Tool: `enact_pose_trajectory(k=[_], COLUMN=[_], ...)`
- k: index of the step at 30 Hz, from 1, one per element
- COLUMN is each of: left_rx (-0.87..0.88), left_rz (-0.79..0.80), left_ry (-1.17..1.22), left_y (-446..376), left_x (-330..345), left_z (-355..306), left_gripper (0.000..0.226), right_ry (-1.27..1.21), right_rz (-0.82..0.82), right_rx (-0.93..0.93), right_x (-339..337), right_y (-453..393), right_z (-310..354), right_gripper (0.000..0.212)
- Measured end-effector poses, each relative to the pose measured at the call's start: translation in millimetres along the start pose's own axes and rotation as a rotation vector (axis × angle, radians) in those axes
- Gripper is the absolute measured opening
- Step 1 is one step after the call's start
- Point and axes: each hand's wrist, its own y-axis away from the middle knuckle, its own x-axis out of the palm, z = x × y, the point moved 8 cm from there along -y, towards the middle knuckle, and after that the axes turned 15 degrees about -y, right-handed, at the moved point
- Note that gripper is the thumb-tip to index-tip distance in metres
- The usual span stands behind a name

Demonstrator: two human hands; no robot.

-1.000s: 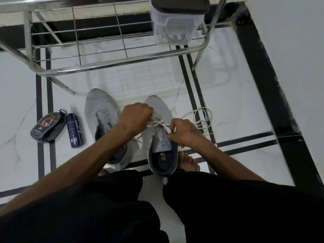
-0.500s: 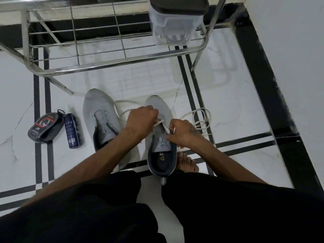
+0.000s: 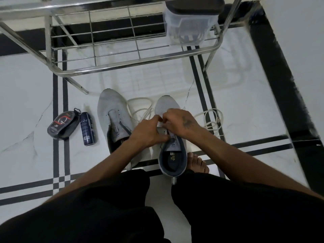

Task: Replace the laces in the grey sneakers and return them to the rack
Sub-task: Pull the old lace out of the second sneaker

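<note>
On the floor just before the rack [image 3: 122, 66], our left hand [image 3: 149, 133] and right hand [image 3: 178, 122] have moved together over the right grey sneaker [image 3: 172, 155], each grip now pinching the white lace [image 3: 140, 109], so lacing has barely begun.
</note>
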Motion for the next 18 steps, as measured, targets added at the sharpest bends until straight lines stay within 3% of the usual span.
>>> enact_pose_trajectory(k=[4, 9, 12, 16, 18], left_rx=[-0.021, -0.019, -0.056, -0.09, -0.056], left_rz=[0.014, 0.011, 0.017, 0.038, 0.033], left_ry=[0.111, 0.186, 0.24, 0.346, 0.329], left_y=[-1.4, 1.2, 2.9, 1.4, 0.6], left_x=[3.0, -3.2, -7.7, -10.1, -10.7], left_z=[-4.9, -5.3, 1.8, 5.1, -3.2], left_gripper=[0.071, 0.065, 0.061, 0.058, 0.059], right_ry=[-0.01, 0.086, 0.067, -0.239, -0.242], right_rz=[0.116, 0.04, -0.115, -0.458, -0.494], right_rx=[0.016, -0.022, 0.071, 0.472, 0.484], right_x=[-1.7, 0.3, -19.4, -51.7, -50.0], right_y=[0.8, 1.3, 5.0, 40.4, 47.6], right_z=[-11.6, -7.1, -15.5, -77.2, -79.7], right_gripper=[0.021, 0.019, 0.017, 0.02, 0.017])
